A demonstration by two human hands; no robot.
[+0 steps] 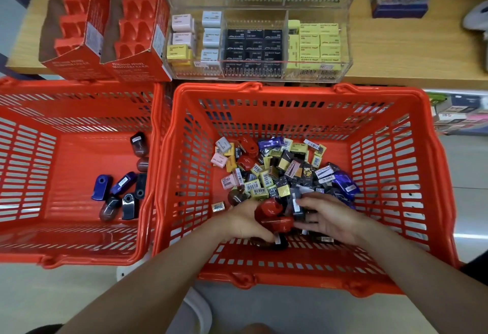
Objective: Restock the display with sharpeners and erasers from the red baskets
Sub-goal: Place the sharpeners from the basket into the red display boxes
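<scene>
Fingers (260, 236) of the left hand (244, 224) are curled round two red sharpeners (273, 214), and the right hand (327, 218) pinches a dark eraser (297, 205), both down in the right red basket (430, 164) over a messy pile of erasers and sharpeners (274, 172). Left red basket (29, 154) has a few blue and dark sharpeners (120, 192). Beyond, the clear display (256, 43) sits on the wooden shelf (396, 51) beside two red cartons (111, 30).

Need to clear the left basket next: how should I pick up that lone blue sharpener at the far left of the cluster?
Pinch the blue sharpener across its two long sides, coming straight down from above. It lies flat on the left basket floor, hole face up, with bare floor on its left side, so fingers probably fit there.
</scene>
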